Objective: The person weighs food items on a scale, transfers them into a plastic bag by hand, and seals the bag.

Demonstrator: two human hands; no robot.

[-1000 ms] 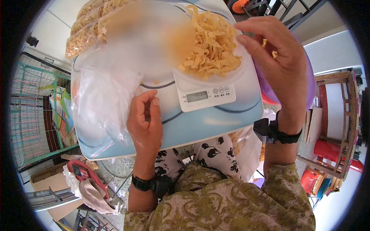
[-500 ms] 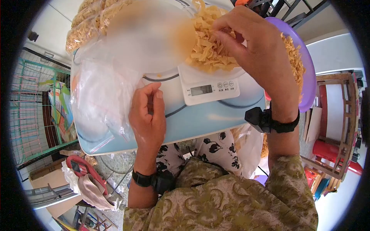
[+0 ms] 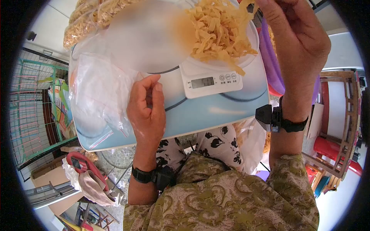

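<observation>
A white digital scale [image 3: 216,89] stands on the light blue table [image 3: 216,111]. On it is a clear dish piled with yellowish dried flakes [image 3: 219,32], one strip hanging over its front. My right hand [image 3: 298,36] is pinched at the dish's upper right, with a strip of flakes at its fingertips. My left hand [image 3: 147,106] rests at the table's front edge, fingers curled and thumb close to them; whether it holds anything is hidden. Clear plastic bags [image 3: 98,90] lie to its left. A blurred patch covers the area left of the dish.
Filled bags of flakes [image 3: 79,29] lie at the back left. A purple basin [image 3: 269,65] stands beyond the table's right edge. A green wire rack [image 3: 38,111] is at the left. Below it, a red bag-like object [image 3: 90,167] holds cloth. A wooden frame [image 3: 345,127] stands at the right.
My right hand has moved up and right, away from the middle of the dish. More of the flakes shows, and a strip now hangs over the front. The scale's display now shows digits.
</observation>
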